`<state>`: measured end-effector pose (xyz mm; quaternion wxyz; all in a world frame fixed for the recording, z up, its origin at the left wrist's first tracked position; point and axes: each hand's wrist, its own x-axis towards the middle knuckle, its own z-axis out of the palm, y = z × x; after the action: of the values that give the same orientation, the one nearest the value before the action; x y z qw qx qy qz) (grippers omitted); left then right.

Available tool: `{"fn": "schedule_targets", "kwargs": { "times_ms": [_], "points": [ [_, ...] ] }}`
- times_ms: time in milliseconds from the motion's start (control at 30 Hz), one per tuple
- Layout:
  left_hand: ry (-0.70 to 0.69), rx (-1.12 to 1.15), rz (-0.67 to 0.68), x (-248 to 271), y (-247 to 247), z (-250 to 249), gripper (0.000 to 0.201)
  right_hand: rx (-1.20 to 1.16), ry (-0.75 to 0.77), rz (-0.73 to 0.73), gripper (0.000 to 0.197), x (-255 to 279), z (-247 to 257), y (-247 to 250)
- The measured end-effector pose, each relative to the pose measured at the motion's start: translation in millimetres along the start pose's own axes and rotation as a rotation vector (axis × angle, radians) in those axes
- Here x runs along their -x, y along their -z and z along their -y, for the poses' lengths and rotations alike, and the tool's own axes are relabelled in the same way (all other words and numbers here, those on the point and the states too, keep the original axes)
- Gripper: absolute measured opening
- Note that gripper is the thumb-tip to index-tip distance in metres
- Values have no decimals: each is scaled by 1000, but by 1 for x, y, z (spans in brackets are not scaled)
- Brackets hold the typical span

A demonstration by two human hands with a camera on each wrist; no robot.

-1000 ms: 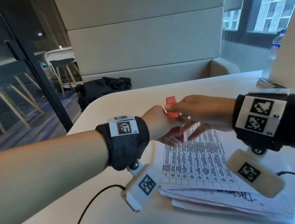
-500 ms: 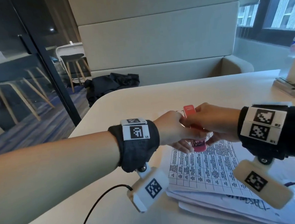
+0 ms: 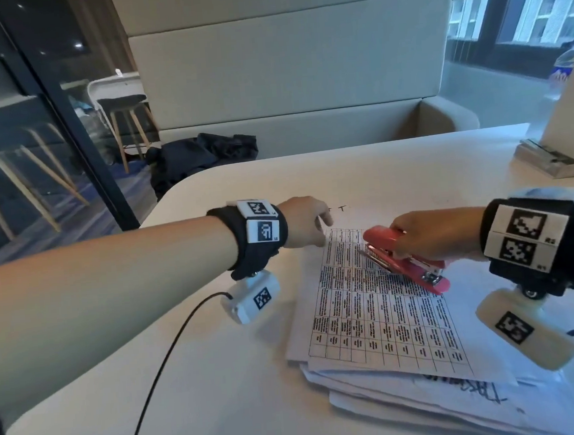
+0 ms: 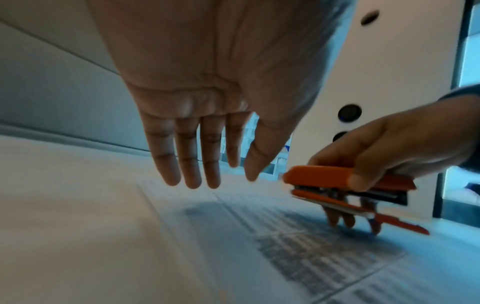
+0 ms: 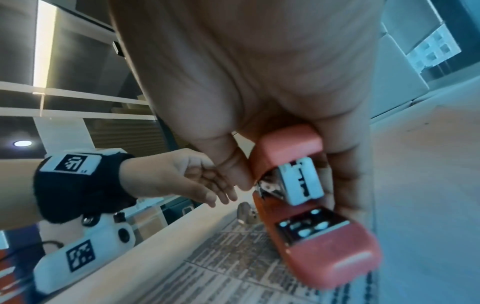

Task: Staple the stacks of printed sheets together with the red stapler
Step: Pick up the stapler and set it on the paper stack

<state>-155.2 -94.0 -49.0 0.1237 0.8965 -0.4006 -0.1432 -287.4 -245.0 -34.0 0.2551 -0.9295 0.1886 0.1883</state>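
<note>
— Where was the small red plastic stapler (image 3: 406, 260)?
— In the right hand (image 3: 431, 237), its grip curled round the top arm, held just above the top printed sheet with the black table grid (image 3: 382, 309) on the untidy paper stack.
— And the left hand (image 4: 207, 115)?
— Fingers (image 4: 187, 162) spread straight, holding nothing, near the sheet's far corner over the pale surface (image 3: 395, 171).

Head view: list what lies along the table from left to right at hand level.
Left hand → printed sheets → red stapler → right hand → metal box at the far right edge.
</note>
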Motion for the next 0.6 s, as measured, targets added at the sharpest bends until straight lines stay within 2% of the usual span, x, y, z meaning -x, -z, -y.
{"fn": "schedule_targets", "kwargs": {
  "times_ms": [100,167,267,367,467,533,600],
  "points": [
    [21,-230,101,-15,-7,2,54,132,34,-22,21,-1,-4,0],
    [6,-296,133,-25,-10,1,69,227,55,2,17,-2,-6,-1],
    [7,-297,183,-36,-8,-4,86,346,82,58,18,-2,-9,-5],
    [53,-283,236,-44,-3,-7,86,412,135,55,20,-1,-11,-7],
    [92,-293,239,-47,0,-8,97,405,181,60,25,-2,-15,-8],
    [103,-276,204,-48,4,-8,88,416,199,65,31,-2,-18,-9],
    [67,-262,101,-49,6,-5,47,455,222,46,33,-2,-20,-9]
  ]
}}
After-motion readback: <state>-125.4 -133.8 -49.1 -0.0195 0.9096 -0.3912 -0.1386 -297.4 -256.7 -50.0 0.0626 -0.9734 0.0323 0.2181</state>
